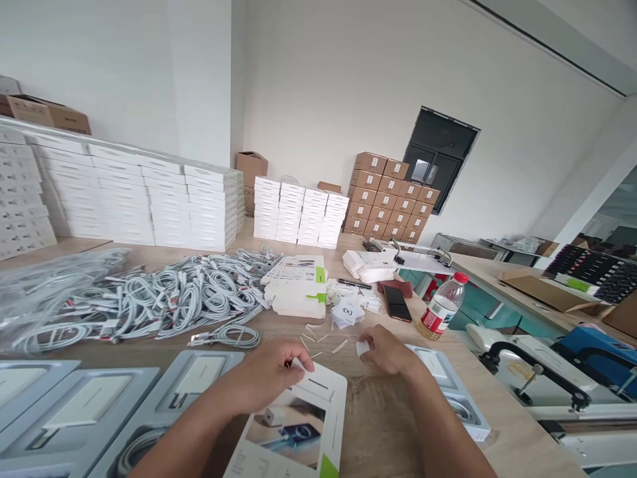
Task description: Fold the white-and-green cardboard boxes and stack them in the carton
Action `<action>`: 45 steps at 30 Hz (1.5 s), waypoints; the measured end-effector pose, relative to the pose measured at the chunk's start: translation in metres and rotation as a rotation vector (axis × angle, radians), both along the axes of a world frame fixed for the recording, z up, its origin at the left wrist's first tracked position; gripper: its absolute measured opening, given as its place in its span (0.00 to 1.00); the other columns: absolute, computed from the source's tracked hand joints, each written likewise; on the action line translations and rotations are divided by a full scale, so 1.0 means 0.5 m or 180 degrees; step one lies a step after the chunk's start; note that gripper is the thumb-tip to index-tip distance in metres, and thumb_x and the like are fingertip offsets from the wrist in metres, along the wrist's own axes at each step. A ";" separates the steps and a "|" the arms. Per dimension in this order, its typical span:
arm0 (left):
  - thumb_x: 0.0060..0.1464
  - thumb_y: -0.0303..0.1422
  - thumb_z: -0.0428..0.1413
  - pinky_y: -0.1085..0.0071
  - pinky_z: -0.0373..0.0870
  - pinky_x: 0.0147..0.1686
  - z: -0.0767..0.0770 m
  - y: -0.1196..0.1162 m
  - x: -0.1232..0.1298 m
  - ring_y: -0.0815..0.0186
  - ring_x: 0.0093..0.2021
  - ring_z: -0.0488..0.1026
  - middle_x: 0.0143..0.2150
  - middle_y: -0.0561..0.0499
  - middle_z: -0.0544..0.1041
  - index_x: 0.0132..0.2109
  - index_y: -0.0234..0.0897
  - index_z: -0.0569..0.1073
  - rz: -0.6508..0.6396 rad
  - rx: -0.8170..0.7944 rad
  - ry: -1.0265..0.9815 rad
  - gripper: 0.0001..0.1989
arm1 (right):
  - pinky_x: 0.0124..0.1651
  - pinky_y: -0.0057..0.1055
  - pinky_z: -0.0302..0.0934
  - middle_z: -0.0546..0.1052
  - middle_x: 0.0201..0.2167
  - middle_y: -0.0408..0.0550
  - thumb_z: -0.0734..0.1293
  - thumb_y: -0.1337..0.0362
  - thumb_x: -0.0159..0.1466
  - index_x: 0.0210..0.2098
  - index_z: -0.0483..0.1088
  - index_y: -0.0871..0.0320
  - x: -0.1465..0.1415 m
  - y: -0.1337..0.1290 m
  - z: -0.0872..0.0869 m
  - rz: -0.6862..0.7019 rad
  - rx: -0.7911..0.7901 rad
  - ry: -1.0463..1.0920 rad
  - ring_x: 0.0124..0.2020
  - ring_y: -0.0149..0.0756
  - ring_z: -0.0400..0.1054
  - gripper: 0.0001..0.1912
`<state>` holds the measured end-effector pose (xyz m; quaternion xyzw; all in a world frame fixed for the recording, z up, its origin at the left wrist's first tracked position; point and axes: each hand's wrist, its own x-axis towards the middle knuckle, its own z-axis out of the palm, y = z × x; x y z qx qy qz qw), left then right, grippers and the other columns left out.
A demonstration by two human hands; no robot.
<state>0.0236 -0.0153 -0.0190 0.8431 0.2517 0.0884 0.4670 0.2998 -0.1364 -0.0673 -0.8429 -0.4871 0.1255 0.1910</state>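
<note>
My left hand (263,377) is closed on the upper end of a flat white printed box (298,425) with a picture of a phone and a green corner. The thumb and index finger pinch near its top flap. My right hand (385,350) pinches a small white piece of card or paper (362,347) just above the tabletop, to the right of the box. Thin pale strips (340,346) lie between the two hands. Beyond them sits a small pile of square printed leaflets (347,311).
Open trays (209,362) with white chargers and cables flank me on both sides. Coiled cables (184,295) heap at left, beside flattened printed boxes (298,285). A phone (397,303) and a red-capped bottle (442,307) stand right. White boxes (298,212) are stacked behind.
</note>
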 end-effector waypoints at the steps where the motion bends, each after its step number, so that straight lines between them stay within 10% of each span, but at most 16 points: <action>1: 0.51 0.41 0.57 0.73 0.56 0.27 0.000 0.000 0.001 0.64 0.28 0.64 0.26 0.53 0.69 0.37 0.42 0.82 -0.0005 0.0011 0.0004 0.13 | 0.36 0.31 0.61 0.75 0.35 0.46 0.73 0.69 0.46 0.36 0.76 0.57 -0.002 -0.001 0.001 -0.0059 0.0039 0.0045 0.34 0.36 0.68 0.16; 6: 0.54 0.46 0.55 0.73 0.53 0.28 -0.005 0.004 0.002 0.64 0.28 0.64 0.27 0.54 0.70 0.35 0.40 0.80 -0.0148 0.0079 0.0047 0.16 | 0.33 0.30 0.58 0.71 0.23 0.40 0.74 0.71 0.42 0.24 0.71 0.58 -0.006 0.003 0.015 -0.0110 0.0358 0.0349 0.27 0.33 0.64 0.11; 10: 0.57 0.53 0.49 0.71 0.54 0.30 0.003 0.003 0.000 0.60 0.31 0.65 0.29 0.51 0.71 0.32 0.40 0.80 0.0173 -0.0024 -0.0023 0.25 | 0.33 0.30 0.63 0.74 0.28 0.41 0.67 0.64 0.57 0.36 0.71 0.56 -0.047 0.019 0.035 0.0068 0.1231 0.0826 0.28 0.33 0.67 0.07; 16: 0.59 0.53 0.47 0.69 0.60 0.37 0.007 -0.002 -0.004 0.56 0.39 0.68 0.36 0.49 0.74 0.32 0.40 0.81 0.0547 -0.0519 -0.0354 0.27 | 0.45 0.33 0.67 0.80 0.35 0.47 0.68 0.64 0.61 0.30 0.74 0.54 -0.176 0.009 0.057 0.1211 0.2900 0.1104 0.39 0.37 0.74 0.04; 24: 0.57 0.46 0.52 0.71 0.54 0.32 -0.001 0.013 0.007 0.66 0.30 0.57 0.26 0.55 0.62 0.28 0.37 0.69 -0.0013 -0.0691 -0.1013 0.18 | 0.50 0.37 0.68 0.79 0.45 0.49 0.66 0.71 0.62 0.40 0.75 0.52 -0.208 0.005 0.060 0.1842 0.2950 0.0719 0.47 0.38 0.73 0.10; 31: 0.56 0.40 0.51 0.71 0.45 0.26 0.004 -0.007 0.012 0.69 0.26 0.48 0.25 0.58 0.51 0.25 0.39 0.58 -0.0117 -0.0219 -0.0634 0.16 | 0.35 0.33 0.65 0.75 0.32 0.48 0.63 0.66 0.66 0.45 0.76 0.52 -0.227 -0.003 0.059 0.1303 0.2598 -0.0712 0.34 0.36 0.69 0.12; 45: 0.58 0.36 0.47 0.71 0.49 0.27 0.009 -0.038 0.013 0.68 0.26 0.58 0.23 0.57 0.62 0.24 0.38 0.59 -0.0189 0.0926 -0.0120 0.15 | 0.36 0.28 0.61 0.76 0.29 0.44 0.61 0.67 0.67 0.34 0.76 0.53 -0.241 0.003 0.053 0.1355 0.2073 -0.0045 0.32 0.33 0.69 0.12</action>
